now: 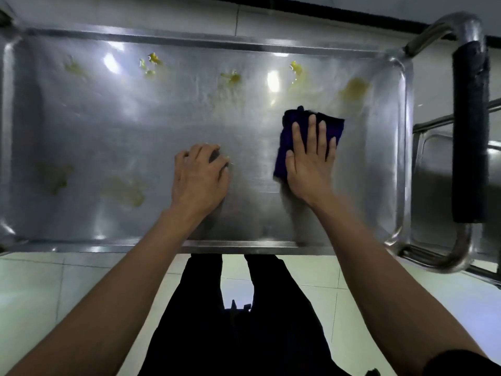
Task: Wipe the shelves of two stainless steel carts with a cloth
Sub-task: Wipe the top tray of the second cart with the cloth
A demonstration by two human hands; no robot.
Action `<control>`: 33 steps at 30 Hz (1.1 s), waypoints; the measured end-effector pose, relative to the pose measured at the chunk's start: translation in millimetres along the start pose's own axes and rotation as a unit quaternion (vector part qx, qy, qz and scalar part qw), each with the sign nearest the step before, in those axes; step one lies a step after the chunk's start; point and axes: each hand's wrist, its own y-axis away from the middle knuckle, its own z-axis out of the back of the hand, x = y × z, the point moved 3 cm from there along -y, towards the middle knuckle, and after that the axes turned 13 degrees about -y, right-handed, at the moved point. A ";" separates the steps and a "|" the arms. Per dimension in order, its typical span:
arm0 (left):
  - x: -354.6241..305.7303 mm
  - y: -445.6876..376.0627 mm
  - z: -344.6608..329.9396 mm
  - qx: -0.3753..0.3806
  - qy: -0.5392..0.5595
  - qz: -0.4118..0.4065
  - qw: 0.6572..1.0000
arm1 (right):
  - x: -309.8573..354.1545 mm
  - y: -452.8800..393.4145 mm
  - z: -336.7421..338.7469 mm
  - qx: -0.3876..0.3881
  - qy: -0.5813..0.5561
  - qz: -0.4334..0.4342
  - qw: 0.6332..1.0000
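Right hand (309, 164) flat, pressing dark blue cloth (311, 131) on cart's top shelf (135, 126); left hand (199, 175) loosely curled, empty; mid-wipe, yellow smears (353, 89) at 1 o'clock likely next.

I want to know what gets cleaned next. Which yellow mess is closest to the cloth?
The brownish-yellow smear in the shelf's far right corner. It sits just beyond the dark blue cloth under the right hand; the other stains lie farther left.
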 end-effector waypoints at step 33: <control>-105.6 -81.9 7.3 -0.054 0.026 -0.108 0.992 | -65.0 -67.0 46.7 0.014 -0.032 -0.009 0.999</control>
